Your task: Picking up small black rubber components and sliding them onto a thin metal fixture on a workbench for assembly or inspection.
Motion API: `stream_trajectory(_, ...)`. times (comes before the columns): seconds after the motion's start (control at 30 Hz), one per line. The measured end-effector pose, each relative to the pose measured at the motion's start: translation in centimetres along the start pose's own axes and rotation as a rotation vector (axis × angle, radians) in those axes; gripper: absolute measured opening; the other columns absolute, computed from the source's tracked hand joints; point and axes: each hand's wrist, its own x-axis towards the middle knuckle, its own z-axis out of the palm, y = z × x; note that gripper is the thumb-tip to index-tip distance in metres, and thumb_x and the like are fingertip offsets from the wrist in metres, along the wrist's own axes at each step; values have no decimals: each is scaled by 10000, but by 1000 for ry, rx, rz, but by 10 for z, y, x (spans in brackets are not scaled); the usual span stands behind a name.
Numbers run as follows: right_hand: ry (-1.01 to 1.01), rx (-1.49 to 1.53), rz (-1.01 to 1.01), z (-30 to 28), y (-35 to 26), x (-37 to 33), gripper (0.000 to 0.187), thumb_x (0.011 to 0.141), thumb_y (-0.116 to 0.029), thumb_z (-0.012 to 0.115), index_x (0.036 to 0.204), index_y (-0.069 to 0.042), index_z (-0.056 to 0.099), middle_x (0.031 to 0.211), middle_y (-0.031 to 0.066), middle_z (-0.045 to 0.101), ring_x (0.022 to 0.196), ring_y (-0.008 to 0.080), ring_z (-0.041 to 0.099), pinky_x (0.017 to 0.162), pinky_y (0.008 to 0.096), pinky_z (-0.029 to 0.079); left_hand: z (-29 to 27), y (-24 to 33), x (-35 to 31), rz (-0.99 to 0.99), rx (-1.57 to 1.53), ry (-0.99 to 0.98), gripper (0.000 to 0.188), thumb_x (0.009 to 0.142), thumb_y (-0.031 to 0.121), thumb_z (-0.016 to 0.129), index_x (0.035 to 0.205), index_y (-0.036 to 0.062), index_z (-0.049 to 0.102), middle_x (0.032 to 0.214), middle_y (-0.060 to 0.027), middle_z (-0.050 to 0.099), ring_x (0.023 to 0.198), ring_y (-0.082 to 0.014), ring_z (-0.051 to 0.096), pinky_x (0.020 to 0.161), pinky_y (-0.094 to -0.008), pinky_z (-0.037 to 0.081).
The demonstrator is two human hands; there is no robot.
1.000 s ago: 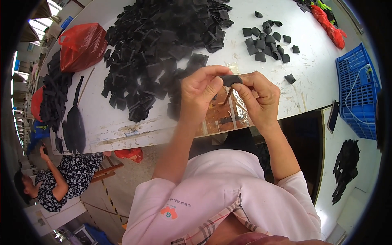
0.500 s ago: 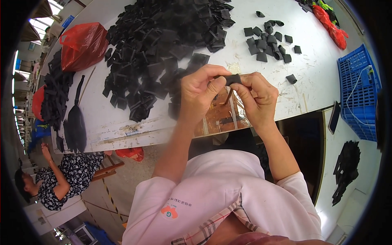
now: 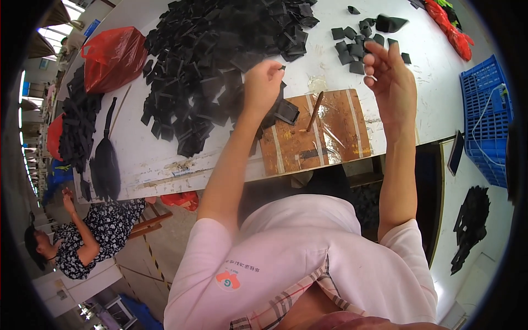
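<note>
My left hand is at the right edge of a large heap of flat black fabric pieces. Its fingers are pinched, with a small black tip of a piece showing at them. My right hand is raised over the table on the right, fingers apart and nothing in them. Just beyond its fingertips a blurred black piece appears to be in the air above a group of small folded black pieces. Between my hands lies a brown wooden board with a slanting brown peg on it.
A red plastic bag and a black brush-like thing are at the left. Blue crates stand at the right beside a phone-like slab. The white table's front edge runs before me. Another person sits at lower left.
My hands have parted from the black piece they held together over the board. The left went up to the heap; the right swung right and let the piece go.
</note>
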Motion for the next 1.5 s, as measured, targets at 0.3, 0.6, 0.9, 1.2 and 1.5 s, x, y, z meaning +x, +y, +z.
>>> stream_trajectory(0.3,-116,-193,312,-38,62,-77,384,889,-351,429,845,-3,587,641,4,529,543,52,456,484,177,381,40,-43,42,-115,1083,-304,194,710,100,563,849,-35,574,845,-209,614,790,-312,617,674,-364,501)
stream_trajectory(0.6,-367,-367,414,-23,65,-91,340,888,-302,453,805,-5,597,621,4,539,534,53,476,476,177,386,1,-26,30,-12,604,-15,153,698,117,595,710,-35,613,701,-163,624,618,-266,606,575,-323,469)
stream_trajectory(0.9,-438,-59,588,23,81,-90,325,814,-215,595,1028,16,515,790,25,554,631,65,500,527,177,409,-40,46,-57,-326,-659,111,78,817,72,563,850,3,576,707,-33,565,467,-50,428,413,-161,305)
stream_trajectory(1.2,-209,-388,-234,40,94,-103,315,747,-39,625,1045,-43,524,815,32,502,623,97,478,536,197,415,-28,63,-107,-991,-1416,-32,134,851,135,499,877,17,554,713,-51,569,434,-68,380,397,-196,292)
stream_trajectory(1.5,-286,-84,412,12,63,-95,158,809,-199,594,820,-43,612,611,-30,512,509,19,428,453,171,350,-24,85,-107,-483,-628,-172,128,793,67,568,901,-1,574,725,-31,579,539,-46,457,502,-165,363)
